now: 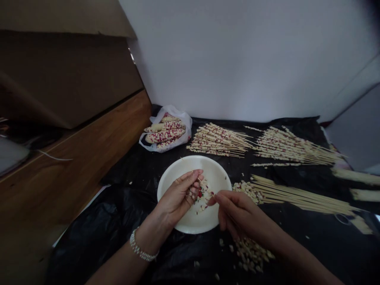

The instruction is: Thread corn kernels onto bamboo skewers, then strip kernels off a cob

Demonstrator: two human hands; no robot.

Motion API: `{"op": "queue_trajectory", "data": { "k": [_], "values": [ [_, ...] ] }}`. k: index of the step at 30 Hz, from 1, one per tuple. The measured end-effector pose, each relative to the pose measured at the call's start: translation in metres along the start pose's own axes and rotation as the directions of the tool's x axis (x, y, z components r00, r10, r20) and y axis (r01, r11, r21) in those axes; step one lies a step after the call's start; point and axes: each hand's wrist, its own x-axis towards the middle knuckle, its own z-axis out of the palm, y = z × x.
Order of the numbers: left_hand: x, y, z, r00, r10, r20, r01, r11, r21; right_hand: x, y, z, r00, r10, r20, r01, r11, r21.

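My left hand [178,196] curls over a white round plate [208,164], and a beaded bracelet [141,245] circles its wrist. Pale buds mixed with red bits [204,196] lie on the plate beside those fingers. My right hand [234,209] comes in from the right, its fingertips pinched together at the plate's edge. Whatever either hand holds is hidden by the fingers. A heap of pale buds [247,191] sits just right of the plate, and another [252,253] lies below my right wrist.
Thin skewers strung with pale and red pieces [218,140] lie in bundles behind the plate. Bare sticks [299,196] lie to the right. A white plastic bag [165,132] holds more strung pieces. A black plastic sheet [89,233] covers the surface, with a wooden edge [74,166] at left.
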Motion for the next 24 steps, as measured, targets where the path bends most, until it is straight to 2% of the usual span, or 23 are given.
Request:
{"op": "queue_trajectory", "data": {
  "k": [5, 10, 15, 21, 24],
  "values": [
    [-0.006, -0.013, 0.011, 0.990, -0.123, 0.076, 0.116, 0.989, 0.090, 0.006, 0.002, -0.004, 0.996, -0.046, 0.072, 0.033, 0.983, 0.183],
    [-0.008, -0.018, 0.016, 0.992, -0.118, 0.032, 0.116, 0.992, 0.057, 0.006, 0.004, -0.001, 0.992, 0.001, 0.124, -0.036, 0.959, 0.281],
    [-0.004, -0.008, 0.016, 0.996, -0.025, -0.087, 0.022, 0.999, -0.026, 0.002, 0.001, 0.005, 0.992, 0.039, 0.120, -0.075, 0.949, 0.307],
    [0.001, 0.007, 0.014, 0.993, -0.005, -0.121, -0.005, 0.997, -0.077, 0.000, -0.003, 0.006, 0.985, 0.070, 0.158, -0.116, 0.944, 0.309],
    [0.004, 0.015, 0.010, 0.993, -0.042, -0.107, 0.030, 0.994, -0.108, -0.001, -0.003, 0.006, 0.979, 0.096, 0.179, -0.145, 0.946, 0.289]
  ]
}}
